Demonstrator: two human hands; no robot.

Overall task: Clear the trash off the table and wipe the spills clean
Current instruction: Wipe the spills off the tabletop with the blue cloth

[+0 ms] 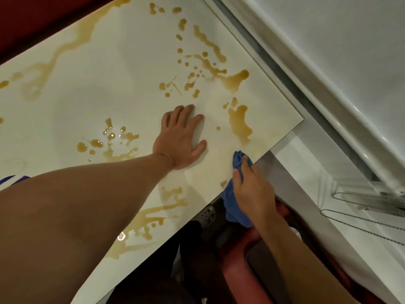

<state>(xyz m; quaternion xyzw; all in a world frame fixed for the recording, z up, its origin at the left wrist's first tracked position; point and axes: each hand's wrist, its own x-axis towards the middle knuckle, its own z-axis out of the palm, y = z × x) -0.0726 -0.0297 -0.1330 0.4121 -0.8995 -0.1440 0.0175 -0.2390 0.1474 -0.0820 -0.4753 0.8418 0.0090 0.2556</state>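
The white table (114,69) is covered in brown spills: a large puddle (240,122) near the right corner, drops and streaks (210,62) further back, and more (153,216) near the front edge. My left hand (182,137) lies flat on the tabletop with fingers spread, just left of the large puddle. At the table's right edge, my right hand (252,187) grips a crumpled blue cloth (238,160), part of which hangs below the edge.
A white window sill and frame (328,84) run along the right, with a thin bead chain (361,224) lying there. Under the table's edge sit a red seat (238,260) and a dark shoe (209,213). A blue-white item (13,178) peeks out at left.
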